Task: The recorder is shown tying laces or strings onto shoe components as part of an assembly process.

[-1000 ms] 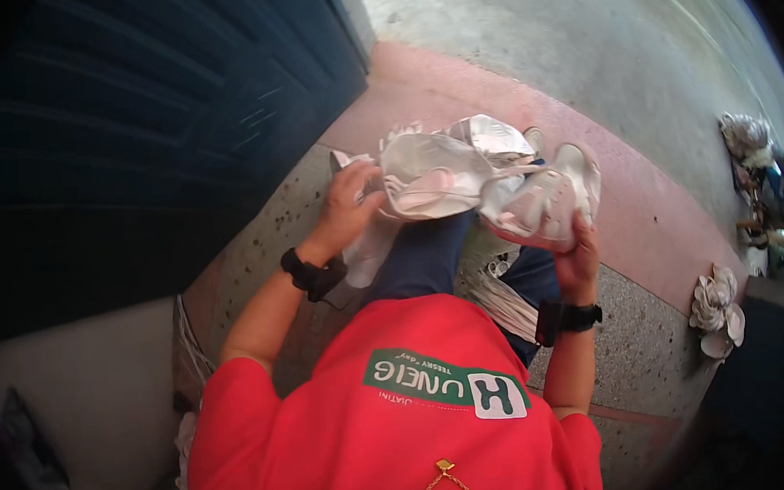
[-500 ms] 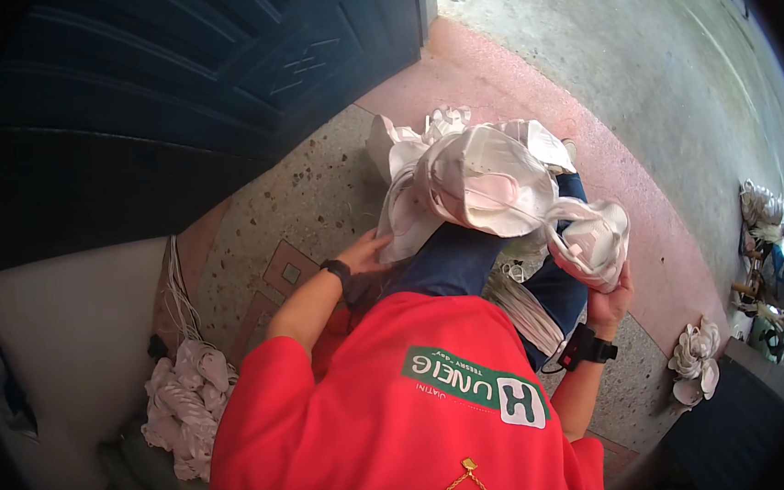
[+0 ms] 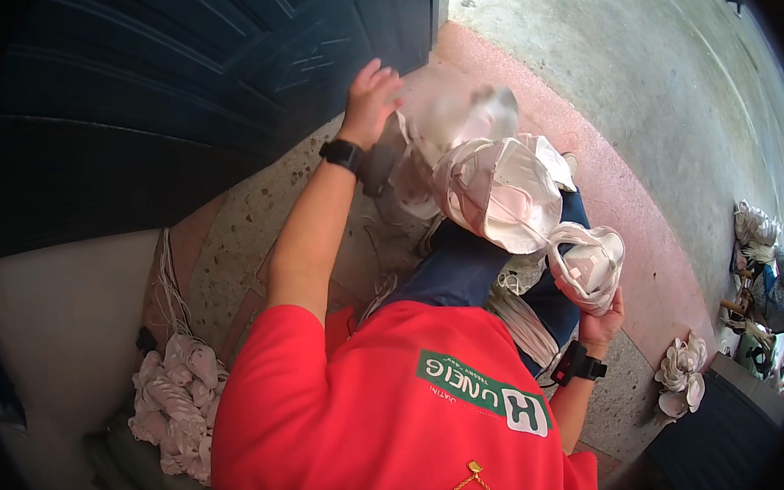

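Observation:
White and pale pink pieces that look like shoe uppers lie in a bunch over my legs. My right hand [image 3: 603, 325] grips the small end piece, a shoe upper [image 3: 604, 270], from its near right side. A bigger rounded upper [image 3: 501, 195] rests on my knees, its hollow facing me. Beyond it, more white uppers [image 3: 488, 116] are smeared by motion. My left hand [image 3: 372, 104] is raised at the far left of the bunch, close to the door, with fingers apart and nothing in them. Its link to the blurred pieces cannot be made out.
A dark blue panelled door [image 3: 212, 66] stands at the far left. On the floor at left lies a heap of white uppers [image 3: 179, 400] with cords [image 3: 169, 281] above it. At right sit a smaller white bunch [image 3: 681, 374] and a dark box [image 3: 729, 426]. White cords [image 3: 522, 322] hang between my legs.
My left hand has let go of the bunch's left edge and moved up and away, toward the door. The far uppers have shifted and blurred. My right hand keeps its hold, slightly lower.

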{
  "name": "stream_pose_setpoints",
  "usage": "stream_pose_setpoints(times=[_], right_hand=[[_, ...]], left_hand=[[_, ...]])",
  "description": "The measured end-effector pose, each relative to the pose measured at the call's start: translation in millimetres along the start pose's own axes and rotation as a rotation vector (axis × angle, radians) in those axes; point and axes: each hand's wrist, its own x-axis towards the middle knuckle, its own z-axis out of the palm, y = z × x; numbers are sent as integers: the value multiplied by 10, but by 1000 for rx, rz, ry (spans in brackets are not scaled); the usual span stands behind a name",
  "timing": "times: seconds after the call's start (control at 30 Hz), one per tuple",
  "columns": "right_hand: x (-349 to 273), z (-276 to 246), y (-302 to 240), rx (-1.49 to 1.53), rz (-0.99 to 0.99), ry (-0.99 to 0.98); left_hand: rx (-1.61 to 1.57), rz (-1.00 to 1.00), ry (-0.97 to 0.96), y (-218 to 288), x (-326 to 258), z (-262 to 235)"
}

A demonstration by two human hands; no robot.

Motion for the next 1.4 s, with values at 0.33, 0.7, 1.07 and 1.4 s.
stream_pose_setpoints(times=[0.33, 0.7, 1.07, 1.4], right_hand=[[-22, -10, 35, 50, 58, -23], [-92, 295, 29, -9, -92, -72], [78, -105, 315, -28, -128, -128], [27, -142, 150, -90, -138, -210]], left_hand=[[622, -208, -139, -696, -1243, 268], [1452, 134, -488, -866, -429, 914], [1742, 656, -246, -779, -1881, 297], [1373, 366, -900, -1384, -2043, 2358]])
